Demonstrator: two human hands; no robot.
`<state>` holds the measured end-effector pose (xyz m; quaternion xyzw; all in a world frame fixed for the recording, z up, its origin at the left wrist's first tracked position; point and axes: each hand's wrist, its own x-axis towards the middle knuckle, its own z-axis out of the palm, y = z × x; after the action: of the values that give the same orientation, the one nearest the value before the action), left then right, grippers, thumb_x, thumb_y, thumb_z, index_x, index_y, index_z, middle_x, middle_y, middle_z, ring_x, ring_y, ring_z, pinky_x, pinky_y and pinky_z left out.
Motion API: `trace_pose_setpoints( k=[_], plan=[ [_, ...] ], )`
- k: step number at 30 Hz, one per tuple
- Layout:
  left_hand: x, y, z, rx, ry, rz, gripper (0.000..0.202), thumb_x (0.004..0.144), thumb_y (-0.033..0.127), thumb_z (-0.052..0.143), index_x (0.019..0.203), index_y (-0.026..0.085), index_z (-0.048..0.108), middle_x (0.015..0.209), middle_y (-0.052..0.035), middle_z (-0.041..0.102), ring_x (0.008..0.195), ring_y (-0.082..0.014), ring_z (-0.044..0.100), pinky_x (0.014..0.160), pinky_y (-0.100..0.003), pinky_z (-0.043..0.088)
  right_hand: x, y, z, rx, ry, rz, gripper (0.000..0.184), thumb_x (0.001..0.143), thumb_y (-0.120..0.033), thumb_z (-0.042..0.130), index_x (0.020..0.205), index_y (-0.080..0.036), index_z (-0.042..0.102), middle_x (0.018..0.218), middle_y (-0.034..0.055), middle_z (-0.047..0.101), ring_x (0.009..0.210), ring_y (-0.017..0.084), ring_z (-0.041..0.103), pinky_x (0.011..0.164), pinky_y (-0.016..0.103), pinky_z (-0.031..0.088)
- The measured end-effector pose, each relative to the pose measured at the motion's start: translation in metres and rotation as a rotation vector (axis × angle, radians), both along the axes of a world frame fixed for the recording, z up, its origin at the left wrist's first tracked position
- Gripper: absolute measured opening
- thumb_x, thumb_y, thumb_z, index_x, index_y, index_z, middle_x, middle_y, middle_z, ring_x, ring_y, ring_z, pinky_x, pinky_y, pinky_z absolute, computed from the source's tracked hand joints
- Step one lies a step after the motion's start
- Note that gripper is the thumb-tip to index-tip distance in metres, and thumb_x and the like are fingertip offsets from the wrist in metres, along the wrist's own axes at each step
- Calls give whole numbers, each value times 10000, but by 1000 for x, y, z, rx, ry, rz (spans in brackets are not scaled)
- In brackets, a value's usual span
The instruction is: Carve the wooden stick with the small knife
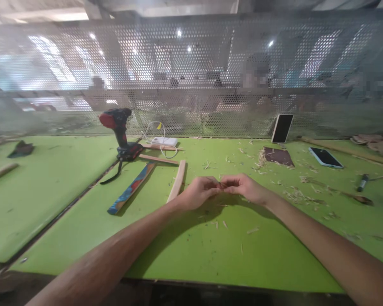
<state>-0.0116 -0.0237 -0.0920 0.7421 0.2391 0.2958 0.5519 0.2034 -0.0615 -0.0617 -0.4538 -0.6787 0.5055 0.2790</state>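
My left hand (pixel 200 192) and my right hand (pixel 243 188) meet fingertip to fingertip above the green tabletop (pixel 207 255). The fingers of both are pinched together. Whatever sits between them is tiny and hidden, so I cannot name it. Close beside my left hand lies a pale wooden strip (pixel 178 180), partly covered by that wrist. Left of it is a flat stick painted blue and red (pixel 132 189). A thin wooden strip (pixel 159 160) lies crosswise behind these two.
A red and black cordless drill (pixel 119 134) stands at back left near a white device with a cable (pixel 166 141). At right are sandpaper (pixel 278 156), a propped phone (pixel 282 128), a flat phone (pixel 325 157), a marker (pixel 363 183) and wood shavings (pixel 298 195). Perforated metal (pixel 191 114) closes the back.
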Motion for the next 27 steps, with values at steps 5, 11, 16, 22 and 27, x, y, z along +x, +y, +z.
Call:
trace_pose_setpoints(
  k=[5,11,16,22,27],
  plan=[
    [0,1,-4,-2,-21,-33,385,871,490,747,822,109,716,678,-39,631,612,-147,551,622,-276,436,1,1,3,-23,-14,31,276,840,-470,769,879,-196,769,925,68,713,925,251,619,894,458,439],
    [1,2,-7,-18,-28,-54,406,864,511,758,863,107,723,713,-46,656,626,-150,585,627,-276,457,3,3,3,-17,-9,56,276,834,-452,781,869,-178,766,900,61,702,888,228,606,875,438,437],
    [0,-1,-2,16,2,-2,364,902,480,724,886,117,712,744,-45,665,660,-154,593,622,-267,453,6,4,2,-58,-14,-10,298,806,-471,807,872,-185,752,835,40,669,763,190,562,743,386,435],
    [-2,-5,0,12,45,-9,329,924,462,703,869,138,716,731,-30,659,639,-145,570,614,-269,436,5,3,6,-77,-6,14,283,793,-432,822,902,-177,763,911,61,706,841,212,612,806,412,462],
    [-2,-5,-1,12,53,-29,415,915,537,705,894,123,739,756,-40,672,657,-149,590,638,-280,454,6,2,7,-110,2,62,223,826,-393,790,897,-183,760,918,61,710,867,216,630,831,425,478]
  ],
)
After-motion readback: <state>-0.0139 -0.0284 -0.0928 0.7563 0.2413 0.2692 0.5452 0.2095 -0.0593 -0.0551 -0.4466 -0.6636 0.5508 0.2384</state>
